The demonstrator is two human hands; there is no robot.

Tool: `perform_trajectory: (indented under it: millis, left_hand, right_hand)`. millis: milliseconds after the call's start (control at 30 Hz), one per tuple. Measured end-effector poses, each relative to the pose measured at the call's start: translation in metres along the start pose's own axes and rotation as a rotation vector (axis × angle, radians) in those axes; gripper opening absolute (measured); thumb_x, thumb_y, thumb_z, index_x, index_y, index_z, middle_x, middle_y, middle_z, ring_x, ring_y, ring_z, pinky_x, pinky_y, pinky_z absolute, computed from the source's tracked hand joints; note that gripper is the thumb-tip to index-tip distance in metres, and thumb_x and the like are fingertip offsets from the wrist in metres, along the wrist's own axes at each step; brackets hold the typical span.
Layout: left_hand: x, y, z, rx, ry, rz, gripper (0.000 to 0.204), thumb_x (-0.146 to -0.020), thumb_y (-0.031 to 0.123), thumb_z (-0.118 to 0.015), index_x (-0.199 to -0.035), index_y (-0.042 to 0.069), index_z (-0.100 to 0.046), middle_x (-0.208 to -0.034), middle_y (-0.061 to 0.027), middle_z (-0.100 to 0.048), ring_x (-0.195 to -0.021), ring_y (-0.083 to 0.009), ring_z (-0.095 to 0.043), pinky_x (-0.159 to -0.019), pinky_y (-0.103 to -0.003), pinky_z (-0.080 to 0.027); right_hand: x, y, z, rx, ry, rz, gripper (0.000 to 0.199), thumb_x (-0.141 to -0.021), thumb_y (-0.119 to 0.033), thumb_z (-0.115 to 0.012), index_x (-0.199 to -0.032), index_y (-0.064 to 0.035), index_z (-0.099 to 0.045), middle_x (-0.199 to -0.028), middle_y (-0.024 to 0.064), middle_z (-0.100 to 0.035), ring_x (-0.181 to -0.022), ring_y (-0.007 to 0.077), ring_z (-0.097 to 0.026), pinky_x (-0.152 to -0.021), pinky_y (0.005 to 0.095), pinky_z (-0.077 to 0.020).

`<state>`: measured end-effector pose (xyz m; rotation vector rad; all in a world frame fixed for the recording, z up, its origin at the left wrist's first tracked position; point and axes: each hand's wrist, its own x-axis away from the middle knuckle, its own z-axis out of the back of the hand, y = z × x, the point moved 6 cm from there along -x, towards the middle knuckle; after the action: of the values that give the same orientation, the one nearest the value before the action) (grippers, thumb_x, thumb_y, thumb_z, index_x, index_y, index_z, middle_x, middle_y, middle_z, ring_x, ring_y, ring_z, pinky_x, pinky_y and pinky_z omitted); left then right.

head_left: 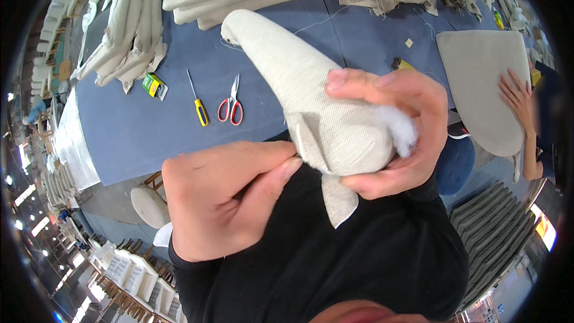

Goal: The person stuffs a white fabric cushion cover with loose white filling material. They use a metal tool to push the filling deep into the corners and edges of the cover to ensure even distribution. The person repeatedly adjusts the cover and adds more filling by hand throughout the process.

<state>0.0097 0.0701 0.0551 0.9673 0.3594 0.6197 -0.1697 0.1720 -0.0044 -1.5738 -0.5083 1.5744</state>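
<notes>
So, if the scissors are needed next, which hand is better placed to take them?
Probably the left hand: it is nearer the scissors, while the right hand grips around the pale fabric piece.

No lettering I can read from my end; green-yellow box (155, 87) on counter (137, 140) perhaps bears print, too small.
</notes>
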Motion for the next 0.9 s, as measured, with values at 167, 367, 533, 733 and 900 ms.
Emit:
perform_trajectory:
  millis: [167,367,533,733,900]
  left_hand:
    - [-0.006,-0.006,0.001,0.027,-0.062,-0.038,0.007,-0.085,-0.002,-0.082,-0.091,-0.001,-0.080,-0.073,-0.0133,-0.074,-0.058,-0.0203,-0.070,-0.053,-0.027,-0.049]
    - [-0.011,-0.007,0.003,0.028,-0.084,-0.051,0.004,-0.085,0.001,-0.082,-0.087,-0.002,-0.080,-0.069,-0.0094,-0.074,-0.057,-0.0161,-0.068,-0.053,-0.026,-0.047]
    - [-0.008,-0.013,0.008,0.019,-0.071,-0.023,0.005,-0.085,0.002,-0.082,-0.087,-0.002,-0.080,-0.070,-0.0093,-0.074,-0.057,-0.0162,-0.068,-0.054,-0.026,-0.047]
    - [-0.007,-0.032,0.013,0.143,-0.125,-0.065,0.009,-0.084,-0.001,-0.083,-0.093,0.001,-0.082,-0.074,-0.0110,-0.076,-0.059,-0.0199,-0.071,-0.054,-0.027,-0.050]
    - [-0.010,-0.028,0.009,0.145,-0.106,-0.129,0.008,-0.082,0.004,-0.082,-0.085,-0.003,-0.079,-0.069,-0.0109,-0.074,-0.057,-0.0171,-0.069,-0.054,-0.027,-0.047]
  right_hand:
    - [-0.003,-0.003,-0.006,0.035,-0.027,-0.010,0.103,-0.062,-0.010,-0.100,-0.141,0.0095,-0.037,-0.115,0.0349,-0.073,-0.113,0.0392,-0.075,-0.109,0.0477,-0.0547]
    - [-0.007,-0.003,-0.005,0.087,-0.012,-0.012,0.102,-0.062,-0.009,-0.099,-0.140,0.0099,-0.036,-0.111,0.0344,-0.074,-0.109,0.0381,-0.076,-0.105,0.0467,-0.0576]
    - [-0.010,-0.001,-0.006,0.063,-0.017,0.002,0.103,-0.062,-0.010,-0.100,-0.139,0.0117,-0.035,-0.110,0.0356,-0.074,-0.107,0.0378,-0.077,-0.104,0.0459,-0.0585]
    - [-0.009,0.000,-0.011,0.027,-0.017,0.012,0.103,-0.063,-0.011,-0.100,-0.139,0.0121,-0.036,-0.111,0.0368,-0.073,-0.108,0.0383,-0.077,-0.105,0.0463,-0.0581]
    - [-0.006,0.002,-0.020,0.006,0.023,0.043,0.097,-0.064,-0.014,-0.100,-0.137,0.0124,-0.041,-0.111,0.0373,-0.072,-0.106,0.0377,-0.077,-0.102,0.0438,-0.0604]
